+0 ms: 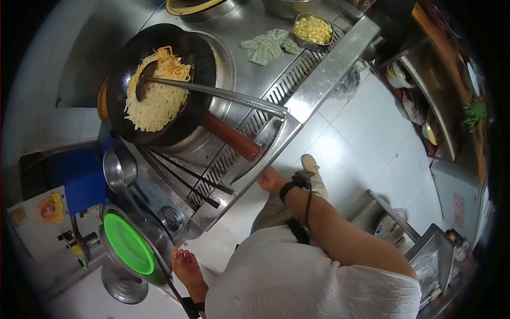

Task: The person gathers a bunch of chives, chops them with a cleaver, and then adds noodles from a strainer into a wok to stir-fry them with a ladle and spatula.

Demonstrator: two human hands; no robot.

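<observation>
My left hand (187,267) hangs low beside the sink with its palm turned up. Its fingers are loosely curled, apart from one another, and nothing shows in them. Close to the stove's front edge is my right hand (270,179), just below the wok's red-brown handle (234,137); its fingertips are partly hidden, so I cannot see whether it touches anything. A black wok (122,69) sits tilted on the burner. Pale noodles (156,109) fill its middle, with orange-coated strands at one side. A metal ladle (212,91) rests in them, its handle lying across the stove edge.
A tin of chopped yellow-green food (313,29) and a patterned cloth (265,47) lie on the steel counter (234,21). Two dark rods (196,179) cross the slotted drain. At left are a metal pot (120,169) and a green basin (127,243). Shelves stand at right.
</observation>
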